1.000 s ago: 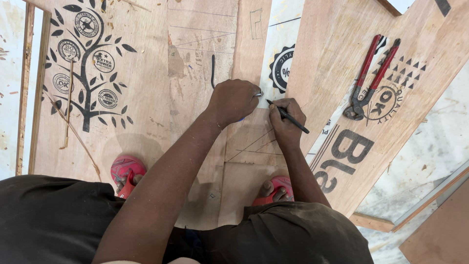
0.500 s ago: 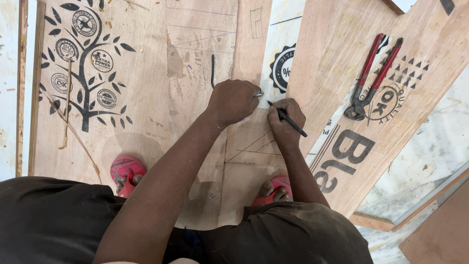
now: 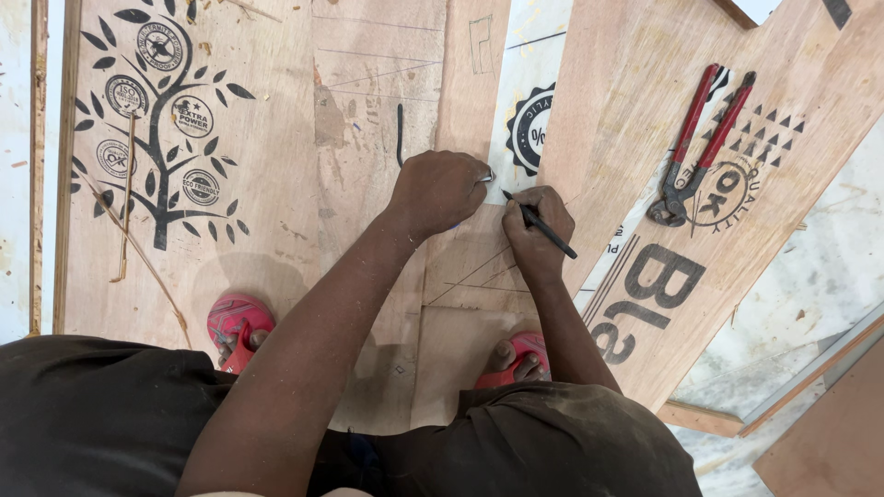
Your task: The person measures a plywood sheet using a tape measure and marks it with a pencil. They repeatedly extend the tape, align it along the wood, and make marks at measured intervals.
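**Pencil at the plywood, one hand bracing**

Fingers (image 3: 539, 213) of the right hand (image 3: 536, 232) are pinched together around a dark pencil (image 3: 540, 226), whose tip points up and to the left and touches the plywood sheet (image 3: 368, 120) just beside the left hand. The pencil's back end slants out over the right knuckles.

Seen from the head camera, the left hand (image 3: 440, 191) lies knuckles-up on the board, its fingers curled under and pressed close together; a small metal piece (image 3: 485, 176) shows at its right edge, but whether the fingers grip it or only press on it cannot be told. The two hands sit just beside each other, nearly touching.

Thin pencil lines (image 3: 470, 276) fan across the wood just below the right hand. Well apart, up and to the right, red-handled pincers (image 3: 692, 152) lie on a second, angled plywood board (image 3: 645, 83) printed with black marks. A black tree print (image 3: 157, 120) covers the left part of the sheet. Two feet in red sandals (image 3: 235, 324) stand on the wood near the bottom, either side of the arms.
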